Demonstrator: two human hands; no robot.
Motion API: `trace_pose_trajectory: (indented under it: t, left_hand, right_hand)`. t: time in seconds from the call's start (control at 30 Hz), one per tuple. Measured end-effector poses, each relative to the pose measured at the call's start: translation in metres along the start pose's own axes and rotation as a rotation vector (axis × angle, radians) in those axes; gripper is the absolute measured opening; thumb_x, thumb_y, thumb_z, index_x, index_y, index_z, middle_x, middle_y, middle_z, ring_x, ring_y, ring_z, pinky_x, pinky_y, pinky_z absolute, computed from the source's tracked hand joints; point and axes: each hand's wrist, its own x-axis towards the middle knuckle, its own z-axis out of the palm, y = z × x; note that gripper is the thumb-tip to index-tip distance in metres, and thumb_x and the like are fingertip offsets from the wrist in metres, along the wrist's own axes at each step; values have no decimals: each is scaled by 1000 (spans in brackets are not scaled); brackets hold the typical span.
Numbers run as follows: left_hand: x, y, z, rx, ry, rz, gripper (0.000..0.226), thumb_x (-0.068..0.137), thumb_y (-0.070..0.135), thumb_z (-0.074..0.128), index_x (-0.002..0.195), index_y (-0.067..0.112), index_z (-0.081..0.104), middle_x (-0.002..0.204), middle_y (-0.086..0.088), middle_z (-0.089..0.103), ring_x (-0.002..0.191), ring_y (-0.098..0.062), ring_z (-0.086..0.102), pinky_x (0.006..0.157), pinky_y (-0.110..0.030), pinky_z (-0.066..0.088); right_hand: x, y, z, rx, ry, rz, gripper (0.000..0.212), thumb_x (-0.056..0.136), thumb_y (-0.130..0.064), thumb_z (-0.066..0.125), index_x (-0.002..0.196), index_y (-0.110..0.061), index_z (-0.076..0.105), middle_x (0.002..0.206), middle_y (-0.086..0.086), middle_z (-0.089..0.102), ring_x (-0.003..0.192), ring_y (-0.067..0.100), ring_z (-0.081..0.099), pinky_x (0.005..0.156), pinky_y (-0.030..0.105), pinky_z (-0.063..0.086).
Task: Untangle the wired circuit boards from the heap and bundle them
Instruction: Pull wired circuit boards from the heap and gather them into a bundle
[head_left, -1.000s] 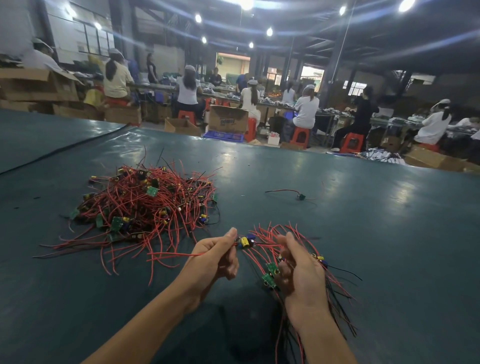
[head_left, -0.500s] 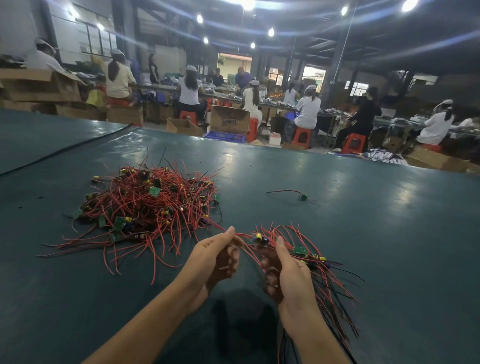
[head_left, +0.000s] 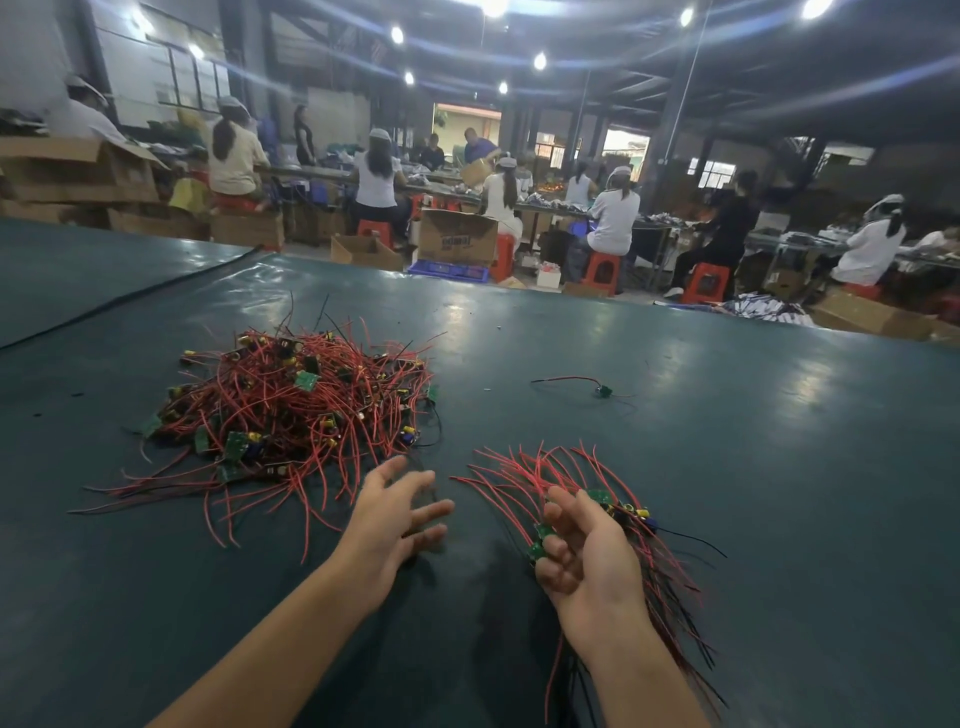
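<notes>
left hand is wide open, fingers spread and kinda blurry, holding nothing, just off the near edge of the heap on the green table; right hand has fingers curled round the bundle of red-wired boards, right of the heap

Table's a big flat surface covered in glossy dark teal sheeting, with the ceiling lights glaring off it toward the far edge. Left of the middle sits a tangled heap of red-wired small green circuit boards. Well apart from it, right of centre, lies one lone green board with a red and black wire. Toward the near edge there's a fanned bunch of red-wired boards. Can't tell if that one actually rests on the sheeting.
</notes>
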Motion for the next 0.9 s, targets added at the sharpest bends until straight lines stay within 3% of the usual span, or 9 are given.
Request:
trace_pose_trajectory:
  t: [0.07, 0.17, 0.23, 0.4, 0.5, 0.6, 0.77, 0.9]
  left_hand:
    - [8, 4, -9, -60, 92, 62, 40, 96, 9, 54, 131, 21, 39, 111, -6, 57, 83, -23, 65, 57, -30, 57]
    - [16, 7, -20, 175, 171, 241, 48, 93, 8, 58, 135, 20, 39, 126, -7, 51, 100, -22, 60, 77, -35, 54]
    - [18, 5, -22, 196, 164, 284, 50, 92, 6, 60, 135, 22, 40, 132, -8, 48, 101, -20, 60, 81, -35, 52]
    - [19, 9, -24, -234, 82, 119, 60, 93, 4, 56, 144, 25, 33, 110, -6, 53, 103, -29, 63, 72, -33, 53]
    - [20, 13, -26, -331, 63, 117, 56, 95, 5, 54, 145, 21, 35, 124, -8, 49, 104, -28, 64, 74, -32, 52]
    - [20, 14, -28, -365, 65, 93, 49, 96, 8, 54, 143, 11, 40, 132, -8, 51, 99, -23, 63, 73, -30, 50]
    - [18, 14, -28, -320, 98, 132, 32, 95, 6, 54, 127, 11, 53, 108, -1, 61, 85, -18, 64, 68, -28, 49]
    - [15, 14, -22, -232, 77, 163, 25, 96, 4, 52, 118, 12, 59, 100, 0, 68, 80, -14, 65, 66, -25, 48]
  right_hand:
    - [0, 1, 1, -46, 14, -15, 15, 92, -19, 63, 102, -11, 70, 65, -3, 63, 39, 6, 39, 33, 17, 27]
    - [2, 4, 2, -87, 14, -54, 16, 92, -18, 63, 105, -14, 70, 66, -4, 64, 40, 6, 39, 34, 18, 28]
    - [2, 5, 2, -101, 7, -64, 16, 92, -18, 63, 105, -16, 71, 64, -5, 64, 40, 6, 39, 35, 19, 28]
    - [2, 6, 3, -120, -18, -75, 15, 93, -19, 60, 105, -16, 70, 62, -6, 64, 40, 6, 41, 34, 18, 29]
    - [2, 5, 2, -126, -27, -78, 14, 94, -18, 60, 103, -16, 70, 63, -5, 64, 41, 6, 41, 35, 19, 30]
    - [2, 5, 2, -133, -34, -81, 14, 95, -18, 59, 102, -15, 71, 63, -5, 64, 42, 6, 42, 35, 19, 30]
    - [1, 6, 2, -143, -42, -81, 14, 95, -18, 58, 101, -15, 71, 63, -5, 65, 42, 6, 42, 35, 19, 31]
    - [1, 6, 2, -162, -44, -81, 14, 95, -19, 59, 100, -15, 72, 65, -4, 65, 44, 6, 43, 36, 19, 31]
